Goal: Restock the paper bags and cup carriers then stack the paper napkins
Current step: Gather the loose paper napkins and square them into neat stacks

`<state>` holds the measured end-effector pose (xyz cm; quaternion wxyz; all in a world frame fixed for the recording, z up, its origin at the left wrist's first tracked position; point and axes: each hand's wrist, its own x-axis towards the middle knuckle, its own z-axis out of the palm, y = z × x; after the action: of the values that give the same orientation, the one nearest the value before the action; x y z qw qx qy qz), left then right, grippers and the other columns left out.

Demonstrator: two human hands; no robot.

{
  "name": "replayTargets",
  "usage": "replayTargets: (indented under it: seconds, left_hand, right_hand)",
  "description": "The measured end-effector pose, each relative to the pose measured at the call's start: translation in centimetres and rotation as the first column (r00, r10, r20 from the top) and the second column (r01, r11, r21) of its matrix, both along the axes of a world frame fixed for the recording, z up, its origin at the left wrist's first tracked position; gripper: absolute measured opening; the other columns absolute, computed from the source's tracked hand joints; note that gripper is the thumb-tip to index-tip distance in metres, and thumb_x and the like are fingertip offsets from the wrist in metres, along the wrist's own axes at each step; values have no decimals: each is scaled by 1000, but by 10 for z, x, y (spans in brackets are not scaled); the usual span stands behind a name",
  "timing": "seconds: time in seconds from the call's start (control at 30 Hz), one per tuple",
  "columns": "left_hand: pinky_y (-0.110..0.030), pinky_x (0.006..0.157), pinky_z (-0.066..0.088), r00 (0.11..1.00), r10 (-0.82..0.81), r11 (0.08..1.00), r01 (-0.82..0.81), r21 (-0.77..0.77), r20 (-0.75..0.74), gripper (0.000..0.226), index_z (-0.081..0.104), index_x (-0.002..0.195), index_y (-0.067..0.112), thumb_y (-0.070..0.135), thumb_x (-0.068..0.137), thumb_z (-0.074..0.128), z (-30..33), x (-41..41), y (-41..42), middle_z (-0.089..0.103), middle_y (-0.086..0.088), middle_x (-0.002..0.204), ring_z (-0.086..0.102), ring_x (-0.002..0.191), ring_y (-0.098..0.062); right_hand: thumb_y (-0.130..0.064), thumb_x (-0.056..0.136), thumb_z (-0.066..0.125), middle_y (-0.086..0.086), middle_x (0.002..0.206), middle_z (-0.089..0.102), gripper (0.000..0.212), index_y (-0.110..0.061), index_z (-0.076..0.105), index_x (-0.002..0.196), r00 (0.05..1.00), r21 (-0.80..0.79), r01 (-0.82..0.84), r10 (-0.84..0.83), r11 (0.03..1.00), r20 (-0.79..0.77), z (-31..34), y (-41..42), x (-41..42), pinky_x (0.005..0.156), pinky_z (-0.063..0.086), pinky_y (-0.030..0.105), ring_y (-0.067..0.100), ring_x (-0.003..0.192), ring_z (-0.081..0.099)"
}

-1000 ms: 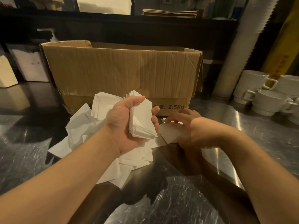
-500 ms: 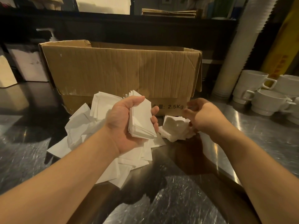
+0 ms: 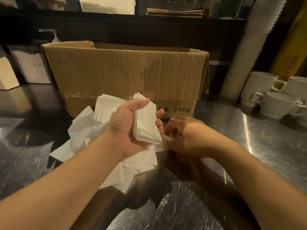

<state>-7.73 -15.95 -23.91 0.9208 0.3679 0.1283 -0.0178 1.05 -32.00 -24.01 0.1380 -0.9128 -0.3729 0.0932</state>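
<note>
**Meanwhile, napkins gathered in front of the box**

Largest first: the cardboard box (image 3: 126, 75) stands on the steel counter (image 3: 265, 138). Just in front of it, loose paper napkins (image 3: 83, 130) lie scattered. The left hand (image 3: 127, 130) grips a squared stack (image 3: 146, 125), thumb over its top edge. The right hand (image 3: 186, 136) reaches beside that stack, fingers curled onto a napkin; its grip is blurred. These sheets look light, soft and slippery; better pinched at the edges.

Scratched steel counter (image 3: 265, 146), cardboard box (image 3: 126, 72), loose paper napkins (image 3: 83, 128) before it, white cups (image 3: 275, 103) at right
</note>
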Motion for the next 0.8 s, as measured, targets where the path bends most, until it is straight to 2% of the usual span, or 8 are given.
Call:
replayTargets:
  seconds: [0.07, 0.17, 0.23, 0.33, 0.47, 0.6, 0.67, 0.8]
  left_hand:
    - [-38, 75, 54, 1000, 4, 1000, -4, 0, 3, 51, 55, 135, 15, 32, 87, 66, -1, 0, 1, 68, -13, 105, 62, 74, -24]
    - [-38, 76, 54, 1000, -6, 1000, 6, -17, 12, 52, 54, 135, 13, 31, 88, 65, -1, 1, 1, 67, -13, 106, 61, 74, -24]
    - [-38, 76, 53, 1000, 0, 1000, 1, -16, 6, 49, 55, 133, 12, 31, 88, 64, 0, 1, 0, 67, -13, 105, 61, 75, -24]
    - [-38, 75, 54, 1000, 10, 1000, -10, -6, 0, 49, 56, 131, 12, 32, 87, 64, 1, 0, -2, 68, -13, 104, 61, 74, -24]
    - [-39, 73, 55, 1000, 3, 1000, -3, -19, -5, 50, 56, 133, 13, 32, 87, 65, 0, 0, 0, 68, -13, 104, 62, 74, -24]
    - [-38, 73, 55, 1000, 14, 1000, -14, -25, -8, 56, 55, 135, 15, 30, 83, 68, 0, 1, -1, 69, -14, 104, 62, 74, -24]
    - [-38, 74, 54, 1000, 15, 1000, -15, -18, -8, 56, 55, 135, 15, 30, 83, 68, 1, 1, -1, 69, -14, 104, 62, 74, -24]
    - [-38, 76, 55, 1000, 22, 1000, -22, -3, -15, 51, 57, 134, 16, 32, 86, 67, 1, 0, -1, 70, -14, 102, 63, 74, -24]
  right_hand:
    - [-39, 99, 61, -12, 103, 60, 11, -45, 56, 91, 999, 58, 20, -21, 998, 24, -1, -2, 6, 89, 56, 37, 19, 99, 59]
    - [-27, 99, 61, -5, 103, 64, 12, -31, 62, 110, 981, 339, 180, -145, 923, -127, 5, -13, 15, 72, 57, 26, 16, 91, 64]
    - [-21, 98, 61, 2, 110, 63, 25, -18, 60, 123, 912, 563, 369, -172, 740, -372, 13, -21, 21, 74, 59, 30, 21, 94, 66]
    - [-19, 95, 59, 9, 110, 58, 11, -15, 57, 106, 754, 640, 586, -46, 497, -655, 20, -31, 23, 77, 54, 35, 27, 99, 62]
    - [-22, 98, 60, 5, 106, 61, 3, -21, 62, 99, 813, 572, 542, -211, 615, -543, 6, -24, 29, 74, 50, 31, 22, 94, 59]
    - [-34, 98, 65, -8, 112, 58, 29, -27, 60, 126, 873, 490, 482, -351, 726, -339, -8, -11, 37, 62, 51, 27, 15, 92, 58]
    - [-36, 94, 69, -9, 122, 55, 43, -28, 55, 134, 892, 433, 452, -389, 780, -230, -9, -13, 41, 76, 55, 31, 17, 103, 58]
    - [-26, 93, 71, -4, 135, 53, 34, -37, 60, 123, 974, 239, 228, -222, 944, -51, 2, -22, 39, 87, 53, 31, 20, 114, 55]
